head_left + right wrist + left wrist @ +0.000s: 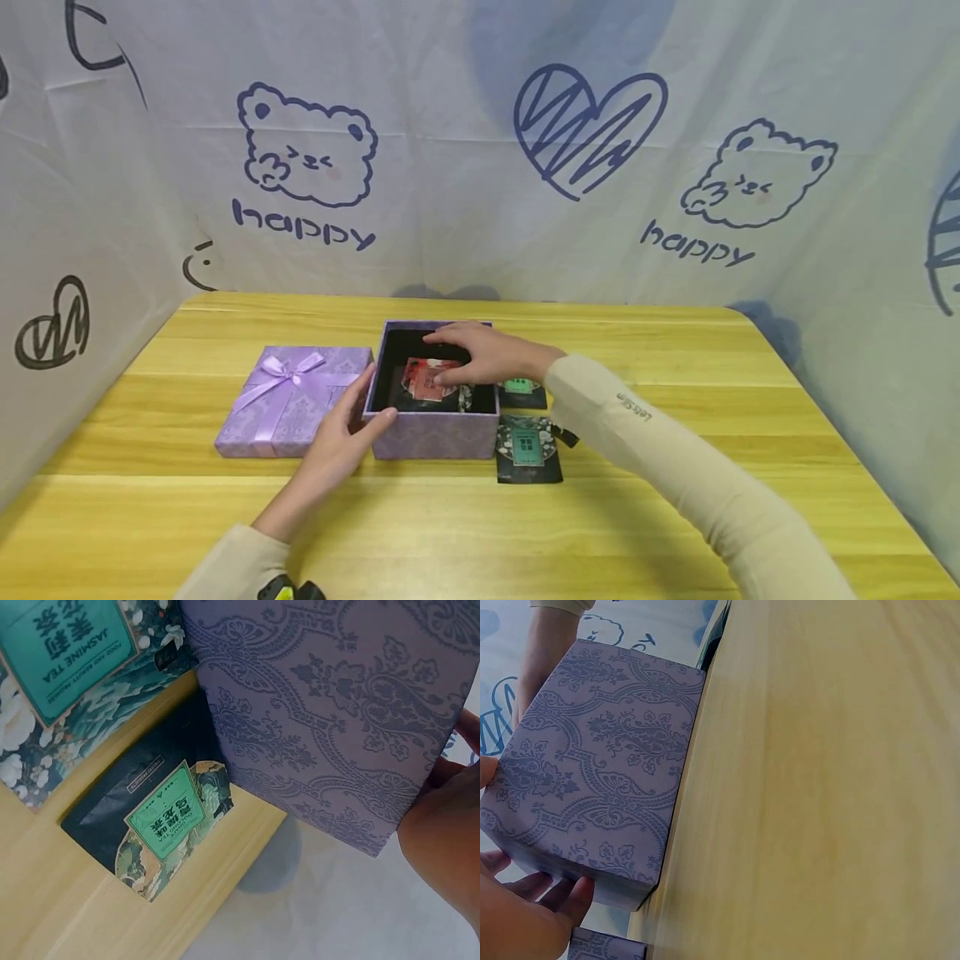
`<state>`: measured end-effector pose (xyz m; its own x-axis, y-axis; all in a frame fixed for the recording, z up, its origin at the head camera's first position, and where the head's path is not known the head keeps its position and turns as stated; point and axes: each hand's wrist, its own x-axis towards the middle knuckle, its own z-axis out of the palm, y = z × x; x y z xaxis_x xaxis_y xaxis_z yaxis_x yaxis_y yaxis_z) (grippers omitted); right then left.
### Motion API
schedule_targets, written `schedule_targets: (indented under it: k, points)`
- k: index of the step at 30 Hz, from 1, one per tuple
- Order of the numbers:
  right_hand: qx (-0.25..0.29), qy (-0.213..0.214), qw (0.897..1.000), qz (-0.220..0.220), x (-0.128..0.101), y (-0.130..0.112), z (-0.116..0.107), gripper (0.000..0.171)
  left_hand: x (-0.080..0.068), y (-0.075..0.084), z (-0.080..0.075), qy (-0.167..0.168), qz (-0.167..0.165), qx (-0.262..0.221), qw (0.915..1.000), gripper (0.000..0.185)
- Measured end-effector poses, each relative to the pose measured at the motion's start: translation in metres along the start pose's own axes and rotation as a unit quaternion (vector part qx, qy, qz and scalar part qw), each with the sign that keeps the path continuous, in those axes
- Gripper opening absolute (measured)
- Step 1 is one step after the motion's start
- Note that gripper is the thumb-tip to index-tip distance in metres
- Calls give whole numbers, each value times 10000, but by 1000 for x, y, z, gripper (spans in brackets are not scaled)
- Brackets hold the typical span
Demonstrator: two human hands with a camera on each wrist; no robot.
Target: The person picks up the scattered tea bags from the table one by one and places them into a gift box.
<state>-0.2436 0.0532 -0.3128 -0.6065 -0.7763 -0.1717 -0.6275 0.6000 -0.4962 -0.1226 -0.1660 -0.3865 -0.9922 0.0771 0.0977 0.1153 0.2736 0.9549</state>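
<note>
An open purple box (433, 433) stands near the middle of the wooden surface (480, 517). The left hand (341, 437) rests against the box's front left corner, fingers fairly straight and spread along the wall, thumb on the front; the grip holds nothing, it only steadies the box. In the left wrist view the fingertips (570, 896) touch the patterned wall (600, 765).

The right hand (480, 354) reaches over the rim into the box, its grip pinched on a red packet (429, 379) that lies inside on the dark lining. The right wrist view shows only the box's outer wall (337, 712) and part of the hand, so the pinch itself is clear only from the head camera.

The lid (288, 400), tied with a lilac bow, lies just left of the box. Two green tea packets sit right of it: one (528, 450) near the front corner, another (519, 390) behind, partly under the right sleeve.
</note>
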Motion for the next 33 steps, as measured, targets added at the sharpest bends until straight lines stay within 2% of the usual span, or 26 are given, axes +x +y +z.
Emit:
schedule_targets:
  k: [13,24,33]
  points:
    - [559,439,9974,-87,-9,4,1,63,-1,1,1,-7,-66,-12,10000,70]
    - [840,1291,9875,-327,-46,6,-5,59,-1,3,0,13,-93,13,10000,70]
    - [934,1626,9823,-22,-74,31,3,57,-2,3,0,-17,-86,30,10000,70]
